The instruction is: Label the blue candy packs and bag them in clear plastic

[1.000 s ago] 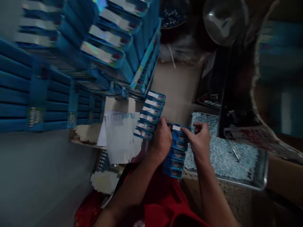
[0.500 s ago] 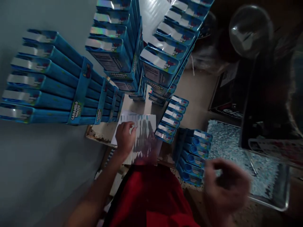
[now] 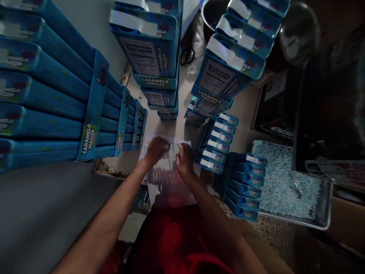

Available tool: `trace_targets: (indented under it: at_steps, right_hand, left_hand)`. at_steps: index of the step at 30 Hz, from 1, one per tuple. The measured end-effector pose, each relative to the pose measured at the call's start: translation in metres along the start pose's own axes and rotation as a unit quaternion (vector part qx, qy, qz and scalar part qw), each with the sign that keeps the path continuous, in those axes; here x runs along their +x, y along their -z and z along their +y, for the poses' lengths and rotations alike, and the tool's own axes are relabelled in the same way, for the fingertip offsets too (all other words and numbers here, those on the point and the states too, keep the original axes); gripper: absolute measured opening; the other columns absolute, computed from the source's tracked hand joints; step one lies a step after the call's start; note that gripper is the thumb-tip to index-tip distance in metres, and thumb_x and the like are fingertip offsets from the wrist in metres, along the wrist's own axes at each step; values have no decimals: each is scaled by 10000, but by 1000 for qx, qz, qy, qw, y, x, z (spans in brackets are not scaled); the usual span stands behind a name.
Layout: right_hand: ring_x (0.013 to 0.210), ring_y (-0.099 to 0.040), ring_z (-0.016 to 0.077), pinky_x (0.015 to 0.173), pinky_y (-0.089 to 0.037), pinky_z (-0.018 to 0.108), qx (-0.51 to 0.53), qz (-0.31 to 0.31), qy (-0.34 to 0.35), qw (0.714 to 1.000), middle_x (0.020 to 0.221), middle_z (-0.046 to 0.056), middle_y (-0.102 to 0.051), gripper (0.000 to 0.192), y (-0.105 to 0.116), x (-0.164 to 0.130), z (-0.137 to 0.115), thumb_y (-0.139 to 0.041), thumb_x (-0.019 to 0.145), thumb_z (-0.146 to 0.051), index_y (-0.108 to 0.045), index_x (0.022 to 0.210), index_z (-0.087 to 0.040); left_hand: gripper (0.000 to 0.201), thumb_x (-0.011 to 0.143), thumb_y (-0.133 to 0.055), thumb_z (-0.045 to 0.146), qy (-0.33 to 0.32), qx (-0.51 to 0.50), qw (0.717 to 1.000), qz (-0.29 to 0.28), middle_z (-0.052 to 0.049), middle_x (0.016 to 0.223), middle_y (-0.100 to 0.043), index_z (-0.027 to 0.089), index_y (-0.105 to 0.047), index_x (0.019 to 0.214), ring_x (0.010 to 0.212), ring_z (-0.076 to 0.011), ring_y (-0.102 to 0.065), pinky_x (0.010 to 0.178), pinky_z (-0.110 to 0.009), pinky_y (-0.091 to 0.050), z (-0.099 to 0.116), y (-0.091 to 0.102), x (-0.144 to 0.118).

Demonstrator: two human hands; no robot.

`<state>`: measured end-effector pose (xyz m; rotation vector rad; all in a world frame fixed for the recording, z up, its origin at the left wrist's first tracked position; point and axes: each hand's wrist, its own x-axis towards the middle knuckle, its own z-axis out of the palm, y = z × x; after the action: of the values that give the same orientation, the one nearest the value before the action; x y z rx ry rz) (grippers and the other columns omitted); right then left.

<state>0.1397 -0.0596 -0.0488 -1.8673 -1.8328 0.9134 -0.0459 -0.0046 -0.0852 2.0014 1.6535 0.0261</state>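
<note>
Blue carton stacks are ranged at the left. On the desk, a glossy sheet is pinched by the left hand and right hand. Open blue boxes and a pellet tray are crowded close at the right.

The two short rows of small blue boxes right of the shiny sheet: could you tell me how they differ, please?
The upper row is capped by white strips; the lower row mostly shows open round mouths, with only its top box strip-capped. The upper row lies nearer the right hand; the lower row borders the tray. Both hold several matching blue boxes.
</note>
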Motion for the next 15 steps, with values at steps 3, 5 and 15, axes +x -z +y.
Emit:
trace_targets:
  at_steps: [3, 5, 15]
  right_hand:
    - [1245, -524, 295, 1059, -409, 412, -105, -25, 13, 994, 1423, 146, -581, 627, -1, 20, 1, -519, 876, -59, -505, 1491, -180]
    - [1129, -551, 298, 954, -417, 406, -164, -44, -1, 986, 1287, 135, -647, 568, 0, 29, -1, -533, 894, -78, -562, 1444, -217]
    - [1055, -534, 267, 887, -366, 374, -183, -33, 12, 982, 1044, 85, -684, 169, 14, 32, -11, -617, 945, -163, -755, 1013, -234]
  left_hand:
    - [404, 861, -743, 392, -9, 6, 1000, 24, -121, 1240, -646, 224, -680, 1223, 1192, -342, -509, 998, -452, -393, 2, -2, -6]
    - [465, 857, -751, 413, -14, 18, 999, 31, -123, 1245, -650, 221, -662, 1270, 1194, -349, -513, 986, -457, -403, 3, -3, -9]
    - [259, 1005, -564, 372, -66, 7, 998, 9, -113, 1108, -718, 222, -756, 1092, 1116, -287, -584, 977, -418, -406, -8, 3, -20]
